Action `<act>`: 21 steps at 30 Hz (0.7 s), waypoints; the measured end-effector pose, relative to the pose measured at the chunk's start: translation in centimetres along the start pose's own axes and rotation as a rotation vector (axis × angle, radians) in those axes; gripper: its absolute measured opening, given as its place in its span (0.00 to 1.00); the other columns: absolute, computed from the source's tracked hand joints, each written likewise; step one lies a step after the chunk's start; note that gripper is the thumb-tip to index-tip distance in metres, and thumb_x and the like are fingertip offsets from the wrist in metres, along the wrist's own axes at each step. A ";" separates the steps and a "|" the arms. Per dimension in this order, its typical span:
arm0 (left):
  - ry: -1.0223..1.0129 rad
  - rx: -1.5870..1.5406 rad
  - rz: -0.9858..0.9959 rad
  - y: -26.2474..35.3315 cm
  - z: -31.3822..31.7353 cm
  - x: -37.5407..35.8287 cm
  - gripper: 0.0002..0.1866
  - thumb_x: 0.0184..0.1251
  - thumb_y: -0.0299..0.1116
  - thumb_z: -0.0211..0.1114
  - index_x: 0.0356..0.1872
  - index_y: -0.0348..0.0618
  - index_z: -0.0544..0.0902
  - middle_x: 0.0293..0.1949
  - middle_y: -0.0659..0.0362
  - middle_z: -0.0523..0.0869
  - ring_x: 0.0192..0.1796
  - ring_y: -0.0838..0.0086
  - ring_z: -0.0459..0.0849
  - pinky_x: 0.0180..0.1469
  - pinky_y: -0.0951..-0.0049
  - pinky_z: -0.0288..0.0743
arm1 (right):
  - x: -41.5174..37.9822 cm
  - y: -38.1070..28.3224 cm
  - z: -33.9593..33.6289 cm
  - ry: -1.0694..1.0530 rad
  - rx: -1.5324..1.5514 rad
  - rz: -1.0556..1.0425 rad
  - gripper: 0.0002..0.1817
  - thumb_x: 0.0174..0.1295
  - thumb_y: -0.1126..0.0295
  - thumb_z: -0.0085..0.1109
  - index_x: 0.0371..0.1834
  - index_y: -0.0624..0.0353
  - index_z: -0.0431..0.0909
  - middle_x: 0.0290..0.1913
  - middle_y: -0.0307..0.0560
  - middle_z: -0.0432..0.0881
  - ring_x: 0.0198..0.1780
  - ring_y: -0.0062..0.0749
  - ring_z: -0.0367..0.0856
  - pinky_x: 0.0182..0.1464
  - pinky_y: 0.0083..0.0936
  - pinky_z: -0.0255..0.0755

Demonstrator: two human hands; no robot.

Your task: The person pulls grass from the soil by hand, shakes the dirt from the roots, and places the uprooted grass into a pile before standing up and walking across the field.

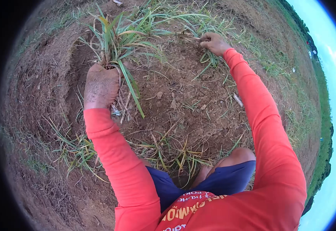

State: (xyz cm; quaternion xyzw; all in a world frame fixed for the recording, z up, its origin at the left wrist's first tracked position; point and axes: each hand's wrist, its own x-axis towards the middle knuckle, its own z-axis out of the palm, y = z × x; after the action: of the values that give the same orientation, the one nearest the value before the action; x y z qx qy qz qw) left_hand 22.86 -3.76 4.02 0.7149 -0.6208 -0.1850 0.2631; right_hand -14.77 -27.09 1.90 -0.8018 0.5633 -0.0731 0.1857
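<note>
My left hand [102,85], dusted with soil, is closed round the base of a grass clump [116,40] with long green and some yellowed blades. The blades fan out above the fist, and a few hang down past its right side. Farther right, my right hand [215,43] has its fingers curled round the base of a second grass tuft [210,59]; pale roots or stems stick out to its left. Some of that tuft is hidden behind the fingers. Loose brown soil [168,92] with dry bits lies between the two hands.
Rooted grass [175,154] grows near my knees, and another patch [81,152] stands at the left. Dry straw and clods cover the ground. A pale stick [237,100] lies below my right hand. Trees [321,134] line the far right edge.
</note>
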 end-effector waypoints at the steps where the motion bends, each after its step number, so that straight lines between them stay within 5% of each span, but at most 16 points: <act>1: 0.038 -0.087 0.010 -0.9 0.5 0.1 0.22 0.70 0.54 0.69 0.47 0.44 0.90 0.38 0.41 0.86 0.43 0.49 0.85 0.51 0.56 0.77 | 0.8 0.4 1.5 0.003 -0.154 -0.020 0.16 0.67 0.64 0.62 0.54 0.57 0.86 0.50 0.54 0.89 0.52 0.46 0.87 0.59 0.38 0.78; 3: 0.118 -0.247 -0.228 1.8 -0.8 -0.8 0.23 0.66 0.50 0.74 0.45 0.37 0.89 0.36 0.41 0.86 0.41 0.51 0.85 0.49 0.57 0.76 | 0.7 0.9 4.1 0.098 -0.420 -0.111 0.17 0.67 0.69 0.55 0.56 0.57 0.84 0.54 0.59 0.88 0.59 0.54 0.86 0.60 0.43 0.80; 6: 0.160 -0.354 -0.227 1.3 -0.9 -0.8 0.26 0.59 0.48 0.81 0.36 0.31 0.85 0.27 0.56 0.83 0.34 0.74 0.76 0.42 0.66 0.73 | 1.6 0.7 5.5 -0.068 -0.656 0.116 0.20 0.67 0.68 0.54 0.60 0.60 0.81 0.52 0.62 0.88 0.55 0.55 0.88 0.55 0.47 0.82; 9: 0.165 -0.366 -0.269 1.3 -1.3 -0.9 0.25 0.59 0.48 0.81 0.36 0.32 0.85 0.27 0.58 0.83 0.34 0.73 0.77 0.42 0.67 0.73 | 2.4 1.0 6.4 -0.040 -0.671 0.080 0.16 0.66 0.67 0.56 0.51 0.61 0.86 0.48 0.63 0.89 0.51 0.56 0.90 0.52 0.47 0.84; 13: 0.095 -0.061 0.021 -0.6 -0.5 -0.8 0.20 0.73 0.51 0.67 0.46 0.44 0.90 0.37 0.39 0.87 0.44 0.48 0.86 0.52 0.55 0.78 | 2.6 1.4 6.2 -0.045 -0.647 0.060 0.14 0.64 0.68 0.58 0.45 0.62 0.89 0.47 0.65 0.89 0.51 0.56 0.90 0.52 0.47 0.84; 15: 0.121 -0.115 0.004 0.6 -1.0 -1.0 0.19 0.75 0.51 0.64 0.45 0.47 0.91 0.37 0.39 0.87 0.45 0.47 0.86 0.52 0.53 0.79 | 2.6 1.0 5.4 -0.049 -0.645 0.071 0.14 0.62 0.68 0.60 0.46 0.63 0.89 0.47 0.65 0.89 0.51 0.57 0.90 0.53 0.47 0.84; 18: 0.112 0.227 0.150 0.8 -1.3 -1.5 0.18 0.75 0.51 0.63 0.44 0.48 0.92 0.38 0.41 0.87 0.45 0.49 0.87 0.52 0.53 0.80 | 1.9 0.0 4.5 -0.087 -0.643 0.059 0.15 0.59 0.68 0.62 0.45 0.65 0.88 0.46 0.66 0.89 0.51 0.59 0.89 0.53 0.48 0.83; 19: 0.036 -0.140 -0.152 2.2 -2.1 -1.6 0.18 0.75 0.51 0.62 0.44 0.50 0.93 0.38 0.43 0.88 0.46 0.49 0.87 0.53 0.53 0.81 | 1.4 -0.2 4.2 -0.110 -0.645 0.053 0.16 0.57 0.68 0.62 0.45 0.65 0.88 0.46 0.67 0.89 0.51 0.59 0.89 0.53 0.48 0.83; 21: 0.043 0.004 -0.010 1.6 -1.7 -1.6 0.18 0.75 0.51 0.63 0.44 0.50 0.92 0.37 0.43 0.87 0.45 0.49 0.87 0.52 0.54 0.81 | 0.8 0.0 4.1 -0.098 -0.632 0.087 0.16 0.57 0.68 0.63 0.45 0.66 0.88 0.46 0.67 0.88 0.51 0.60 0.89 0.53 0.48 0.83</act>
State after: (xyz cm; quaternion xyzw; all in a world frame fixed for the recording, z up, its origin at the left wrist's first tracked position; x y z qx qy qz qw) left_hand 22.31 -2.09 6.22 0.7224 -0.6117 -0.1699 0.2739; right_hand -13.18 -26.99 -1.96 -0.7975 0.5822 0.1525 -0.0427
